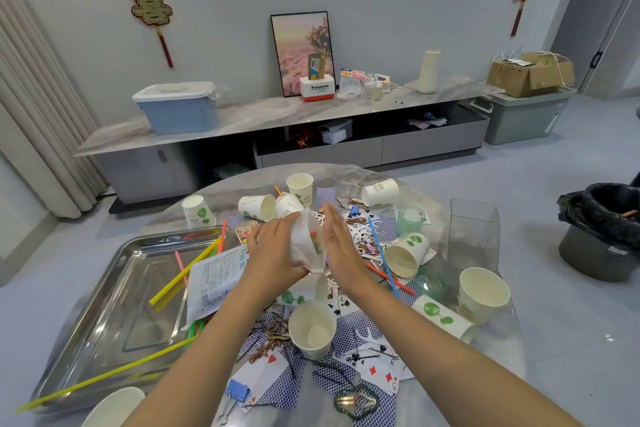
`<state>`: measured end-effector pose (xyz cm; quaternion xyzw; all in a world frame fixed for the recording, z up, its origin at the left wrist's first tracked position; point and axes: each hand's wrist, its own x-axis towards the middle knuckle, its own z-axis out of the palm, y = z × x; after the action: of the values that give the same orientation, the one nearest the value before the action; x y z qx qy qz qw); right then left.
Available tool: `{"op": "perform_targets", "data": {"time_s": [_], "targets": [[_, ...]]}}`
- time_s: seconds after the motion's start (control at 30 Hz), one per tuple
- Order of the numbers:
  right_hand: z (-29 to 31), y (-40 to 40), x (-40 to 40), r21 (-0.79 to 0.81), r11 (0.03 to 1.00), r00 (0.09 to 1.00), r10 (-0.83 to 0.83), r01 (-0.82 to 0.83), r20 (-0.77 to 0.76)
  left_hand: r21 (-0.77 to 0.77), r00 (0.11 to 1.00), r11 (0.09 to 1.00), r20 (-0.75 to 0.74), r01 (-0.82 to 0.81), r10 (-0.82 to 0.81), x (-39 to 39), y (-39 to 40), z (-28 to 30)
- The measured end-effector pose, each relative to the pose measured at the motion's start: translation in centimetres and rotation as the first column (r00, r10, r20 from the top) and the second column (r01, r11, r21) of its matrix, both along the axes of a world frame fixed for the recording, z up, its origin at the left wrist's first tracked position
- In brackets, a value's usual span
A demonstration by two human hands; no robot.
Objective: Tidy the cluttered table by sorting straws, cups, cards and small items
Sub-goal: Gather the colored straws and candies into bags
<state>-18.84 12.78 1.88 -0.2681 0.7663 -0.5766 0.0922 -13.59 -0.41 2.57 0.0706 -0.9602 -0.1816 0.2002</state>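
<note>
- Head view: the left hand (273,253) grips a translucent white plastic bag (306,243) above the round marble worktop (498,350), fingers curled round it.
- The right hand (341,246) lies flat against the bag (fingers straight).
- White paper cups (313,328) and playing cards (377,371) lie scattered beneath.

A round marble-look table (221,185) is carrying a heap of clutter: a steel tray (114,305) is sitting at its left side, with yellow straws (180,279) lying across the tray's rim. Paper cups (483,295) are standing and lying all over the top, among playing cards (377,371), hairpins and a blue binder clip (237,390) near the front edge. A clear plastic box (472,230) is standing at the right, and a clear jar (348,180) is sitting toward the far edge.
</note>
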Motion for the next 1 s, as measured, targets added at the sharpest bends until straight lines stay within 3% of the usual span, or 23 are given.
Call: {"op": "perform_targets", "data": {"time_s": [0.1, 0.17, 0.3, 0.4, 0.47, 0.7, 0.83, 1.0], "targets": [[-1.4, 1.1, -1.5, 0.081, 0.993, 0.996, -0.09, 0.09, -0.007, -0.023, 0.998, 1.0, 0.06, -0.009, 0.01, -0.1, -0.1, -0.1], [-3.2, 2.3, -3.0, 0.288, 0.942, 0.985, -0.158, 0.171, -0.069, -0.03, 0.995, 1.0, 0.096, -0.01, 0.013, -0.3, -0.1, -0.4], [-5.9, 4.4, -5.0, 0.707, 0.667, 0.965, -0.246, 0.235, -0.088, -0.027, 0.996, 0.999, 0.09, -0.025, 0.027, -0.8, -0.1, -0.9], [-6.6, 5.0, -5.0, 0.849, 0.497, 0.97, -0.232, 0.177, -0.067, -0.029, 0.996, 0.999, 0.084, -0.025, 0.027, -1.1, -0.3, -1.5], [-7.0, 4.9, -5.2, 0.876, 0.451, 0.978, -0.181, 0.172, -0.098, -0.029, 0.996, 0.999, 0.084, -0.027, 0.029, -1.3, -0.4, -1.7], [-7.9, 3.7, -5.2, 0.826, 0.519, 0.975, -0.149, 0.218, -0.164, 0.027, 0.998, 0.999, 0.064, -0.023, 0.021, -1.2, -0.6, -1.4], [-7.8, 3.0, -5.0, 0.774, 0.607, 0.976, -0.209, 0.182, -0.066, 0.016, 0.997, 0.999, 0.071, -0.032, 0.031, -1.1, -1.0, -1.4], [-7.8, 2.5, -4.8, 0.797, 0.595, 0.979, -0.201, 0.102, 0.025, 0.005, 0.995, 0.999, 0.091, -0.043, 0.042, -0.7, -1.5, -1.5]]}}
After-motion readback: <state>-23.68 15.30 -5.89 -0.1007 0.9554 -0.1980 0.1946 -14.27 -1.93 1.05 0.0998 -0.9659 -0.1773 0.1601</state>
